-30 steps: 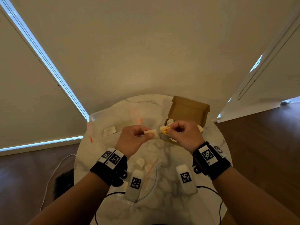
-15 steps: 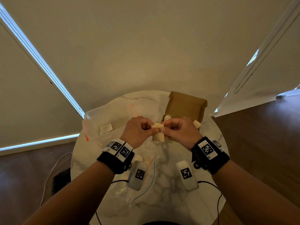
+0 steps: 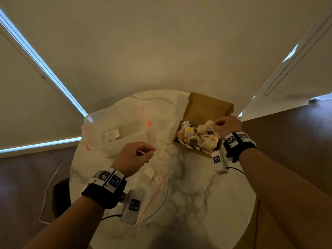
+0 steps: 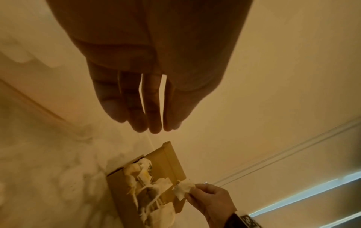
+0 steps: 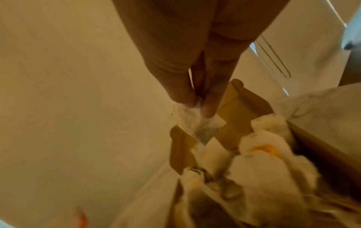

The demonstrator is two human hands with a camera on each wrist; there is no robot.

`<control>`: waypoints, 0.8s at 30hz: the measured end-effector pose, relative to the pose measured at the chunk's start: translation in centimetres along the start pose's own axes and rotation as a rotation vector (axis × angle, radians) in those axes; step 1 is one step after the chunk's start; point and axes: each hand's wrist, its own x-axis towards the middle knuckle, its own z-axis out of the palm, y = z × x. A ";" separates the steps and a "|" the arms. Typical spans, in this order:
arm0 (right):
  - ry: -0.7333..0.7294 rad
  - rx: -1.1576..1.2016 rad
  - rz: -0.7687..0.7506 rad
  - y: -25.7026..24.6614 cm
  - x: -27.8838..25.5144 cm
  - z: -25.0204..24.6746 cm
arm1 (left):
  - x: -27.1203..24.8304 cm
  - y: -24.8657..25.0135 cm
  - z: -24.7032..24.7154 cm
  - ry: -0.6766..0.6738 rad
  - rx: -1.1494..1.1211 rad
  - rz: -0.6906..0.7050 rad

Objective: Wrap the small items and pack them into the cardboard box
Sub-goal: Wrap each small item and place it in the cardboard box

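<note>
Marble table [image 3: 188,186] holds the cardboard box [image 3: 206,108]. Right hand [image 3: 227,127] pinches a wrapped item [image 5: 197,123] over the box's far corner; left hand [image 3: 133,159] hangs relaxed, holding nothing, near the box. Advice: lower it into a gap before releasing.

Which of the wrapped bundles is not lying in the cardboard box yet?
The wrapped bundle pinched in the right hand, held above the cardboard box's far right corner. All the other bundles lie packed inside the box.
</note>
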 end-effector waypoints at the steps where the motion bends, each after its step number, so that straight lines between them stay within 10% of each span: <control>1: -0.032 -0.068 -0.019 0.3 0.2 0.8 | -0.1 -0.3 0.0 -0.007 0.024 -0.005; 5: -0.279 -0.201 0.012 1.7 0.1 3.2 | -1.1 -1.3 0.3 -0.042 0.133 -0.012; 12: -0.043 -0.074 -0.312 1.0 -4.2 3.4 | -4.3 -3.5 3.6 -0.496 0.553 0.043; 15: -0.187 0.068 -0.423 0.9 -9.1 5.0 | -6.5 -5.3 4.0 -0.609 0.769 -0.002; 24: -0.714 -0.037 -0.790 -3.3 -20.6 12.1 | -6.7 -7.1 3.5 -0.305 0.649 -0.053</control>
